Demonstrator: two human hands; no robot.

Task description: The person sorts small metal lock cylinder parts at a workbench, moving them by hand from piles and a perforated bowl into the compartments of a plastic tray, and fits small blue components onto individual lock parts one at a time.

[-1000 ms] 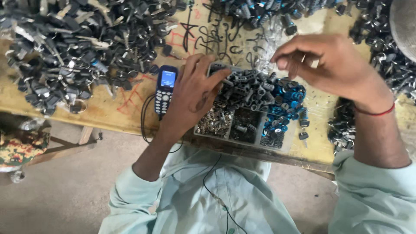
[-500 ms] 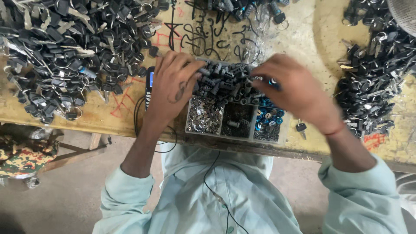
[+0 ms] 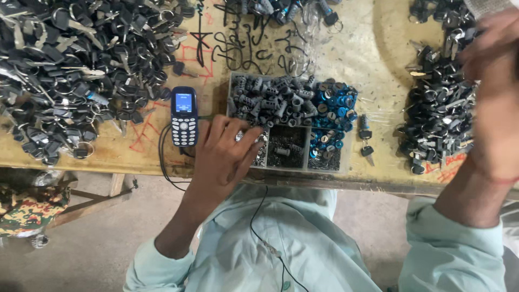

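So the left hand (image 3: 224, 154) lies flat, fingers spread, holding nothing, on the near edge of the compartment tray (image 3: 292, 162) of grey ribbed cylinders and shiny blue caps. Just left sits a dark keypad phone (image 3: 184, 116). Right hand (image 3: 494, 92) is blurred above a heap of black-headed keys (image 3: 438, 116); can't tell its grip.

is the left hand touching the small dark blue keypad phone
Apart: the head view shows bare wooden tabletop between the left hand and the small dark blue keypad phone.
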